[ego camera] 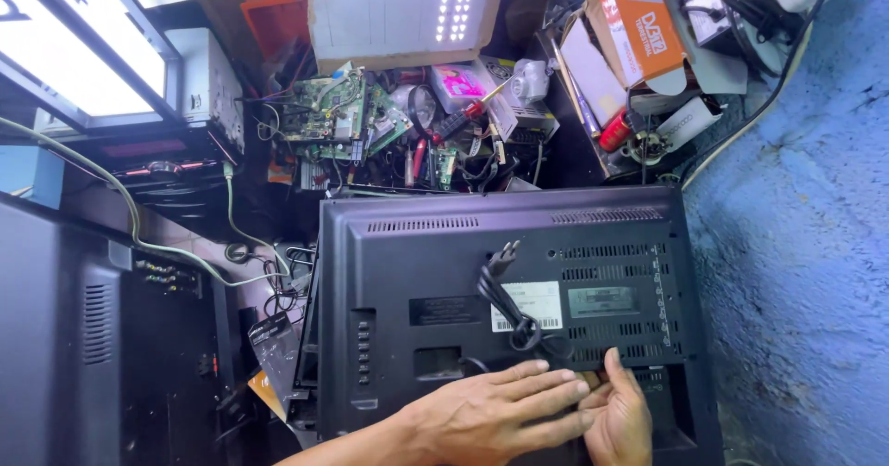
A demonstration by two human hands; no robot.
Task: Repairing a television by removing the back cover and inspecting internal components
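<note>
At six o'clock on the TV (500,290), left hand (491,415) lies flat, fingers open. Right hand (619,420) pinches something unclear. Probably heavy and rigid; grip edges.

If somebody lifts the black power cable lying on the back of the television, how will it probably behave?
The power cable looks floppy: it lies curved and looped on the television back. Its plug end would probably dangle. It seems light and thin.

An electronics repair workshop: a black television back (505,308) lies at six o'clock, with loose circuit boards (338,114), a red-handled screwdriver (463,114) and tangled cables heaped at twelve.
</note>
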